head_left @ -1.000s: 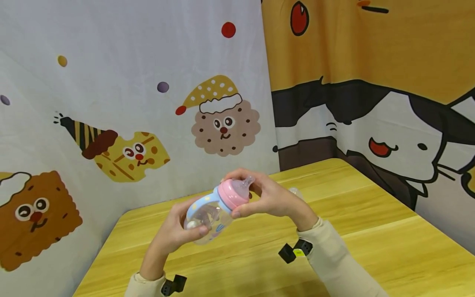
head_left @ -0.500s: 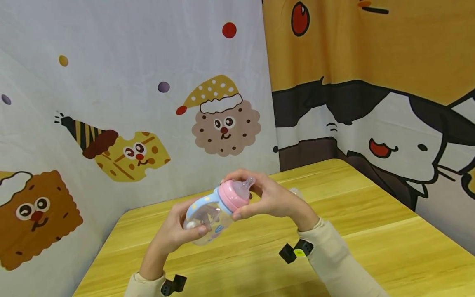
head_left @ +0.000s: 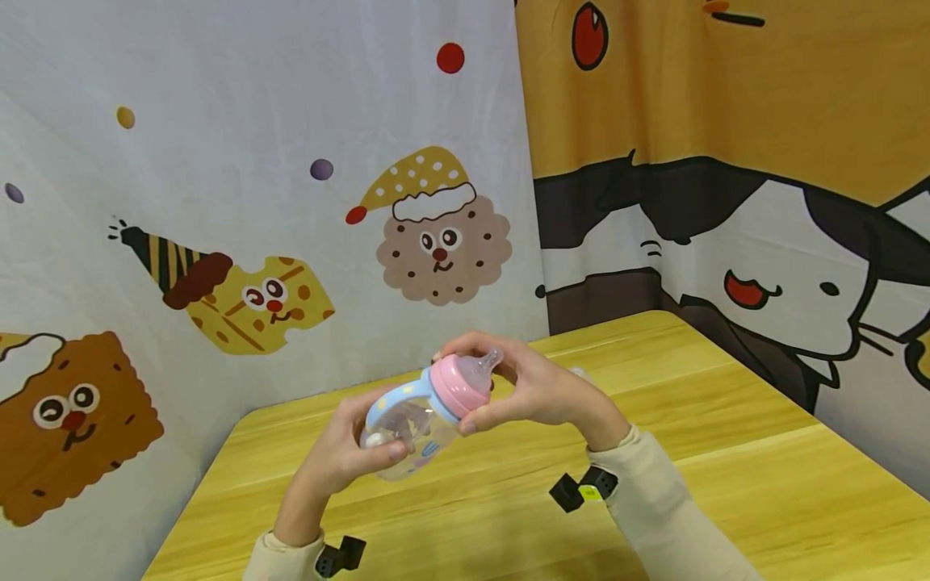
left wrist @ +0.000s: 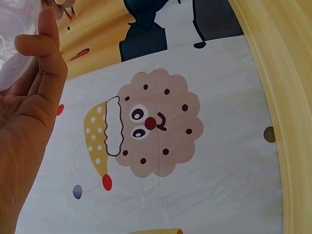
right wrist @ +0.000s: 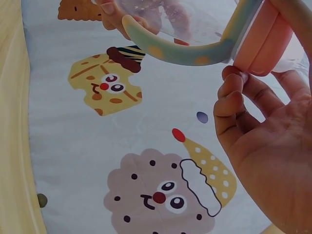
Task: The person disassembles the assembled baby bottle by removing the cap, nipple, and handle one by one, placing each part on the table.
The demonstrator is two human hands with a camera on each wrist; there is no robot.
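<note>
A clear baby bottle (head_left: pixel 414 440) is held tilted above the table, its teat (head_left: pixel 492 360) pointing up and right. My left hand (head_left: pixel 337 452) grips the bottle's lower body, thumb across the front. My right hand (head_left: pixel 545 387) holds the pink screw ring (head_left: pixel 459 386) below the teat, with the thumb on the near side and fingers on the far side. A light blue handle (right wrist: pixel 180 54) with yellow spots arches along the bottle in the right wrist view. The left wrist view shows only the bottle's clear base (left wrist: pixel 12 44) beside my left fingers.
Below the hands lies a wood-grain table (head_left: pixel 697 484). Part of a small clear object (head_left: pixel 581 374) shows behind my right wrist. White cloth (head_left: pixel 240 97) with cartoon prints hangs behind the table, with an orange and black cat-print cloth (head_left: pixel 726 105) at the right.
My right hand and the pink ring have shifted very slightly right and down. The left hand keeps its grip in place. The clear object behind the right wrist is more covered.
</note>
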